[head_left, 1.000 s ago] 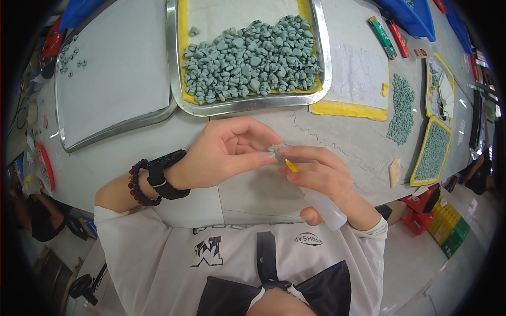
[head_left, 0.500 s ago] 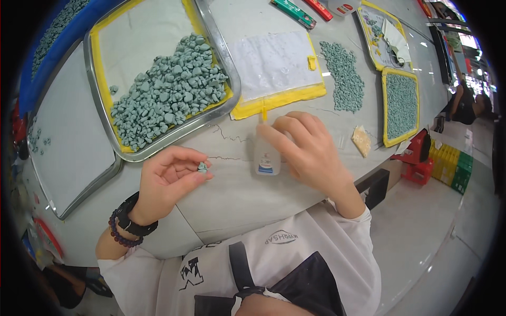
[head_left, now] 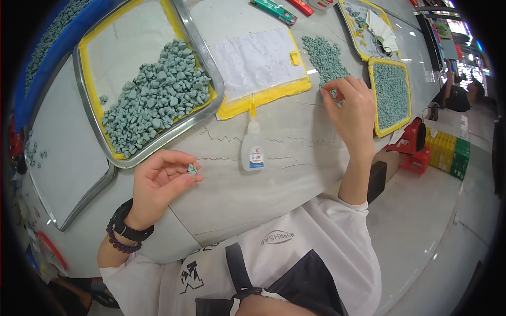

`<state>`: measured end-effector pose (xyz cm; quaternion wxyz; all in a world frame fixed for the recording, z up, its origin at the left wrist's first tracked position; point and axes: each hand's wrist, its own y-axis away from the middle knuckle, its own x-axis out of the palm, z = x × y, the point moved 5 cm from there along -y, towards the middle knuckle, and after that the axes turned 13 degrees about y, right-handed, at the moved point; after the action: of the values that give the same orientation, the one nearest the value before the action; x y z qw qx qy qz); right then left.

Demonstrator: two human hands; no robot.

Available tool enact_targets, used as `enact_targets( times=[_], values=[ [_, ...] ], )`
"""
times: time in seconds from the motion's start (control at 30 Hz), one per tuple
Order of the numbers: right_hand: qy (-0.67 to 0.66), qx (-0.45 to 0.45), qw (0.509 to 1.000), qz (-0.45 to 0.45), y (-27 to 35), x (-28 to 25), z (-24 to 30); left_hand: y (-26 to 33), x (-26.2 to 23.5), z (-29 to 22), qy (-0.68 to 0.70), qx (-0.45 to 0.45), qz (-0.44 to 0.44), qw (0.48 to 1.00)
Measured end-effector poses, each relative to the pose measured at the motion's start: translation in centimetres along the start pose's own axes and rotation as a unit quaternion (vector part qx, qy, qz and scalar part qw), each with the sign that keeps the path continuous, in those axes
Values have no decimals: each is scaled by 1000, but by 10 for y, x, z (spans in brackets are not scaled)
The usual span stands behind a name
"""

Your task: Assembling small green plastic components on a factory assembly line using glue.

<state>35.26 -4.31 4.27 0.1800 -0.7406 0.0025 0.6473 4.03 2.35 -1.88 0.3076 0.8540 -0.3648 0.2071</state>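
1. white sheet (head_left: 255, 58): lies flat on the tabletop (head_left: 216, 205); yellow border along its near edge, small yellow tab (head_left: 294, 58) at right.
2. green pack (head_left: 273, 10) and red pack (head_left: 301, 6): elongated, near each other beyond the sheet.
3. white-lined tray (head_left: 66, 142): metal-rimmed, at left.
4. blue bin (head_left: 21, 100): upper left, beside item 3.
5. yellow-edged tray (head_left: 373, 48): upper right; contains white crumpled material (head_left: 380, 31).
6. red stool (head_left: 415, 159): on the floor (head_left: 406, 221), near yellow crates (head_left: 439, 150) and a green crate (head_left: 460, 158).

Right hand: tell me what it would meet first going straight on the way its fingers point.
Most likely the loose pile of green stones; the right hand may already touch it, but depth is unclear.
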Motion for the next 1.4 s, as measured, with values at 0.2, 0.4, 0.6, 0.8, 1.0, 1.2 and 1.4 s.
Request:
enact_targets(
  times=[0.2,0.4,0.6,0.8,1.0,1.2,1.4],
  values=[
    [29,0,1000,-6,1,8,2,0,1,-1,-7,-6,-15,1000],
    [-86,-63,993,-47,2,-13,39,2,-4,-1,7,-2,-15,1000],
    [-361,-281,888,-54,17,-30,152,-2,-4,0,53,1,9,999],
    [-357,-285,887,-68,20,-13,162,0,-1,1,34,-18,-3,999],
    [-328,-280,898,-86,19,-9,168,1,-2,1,49,-4,9,999],
    [-325,-281,899,-82,19,-11,169,2,-1,-1,40,-14,-3,999],
    [-301,-285,908,-66,30,-14,169,2,-5,0,41,1,-27,999]
  ],
)
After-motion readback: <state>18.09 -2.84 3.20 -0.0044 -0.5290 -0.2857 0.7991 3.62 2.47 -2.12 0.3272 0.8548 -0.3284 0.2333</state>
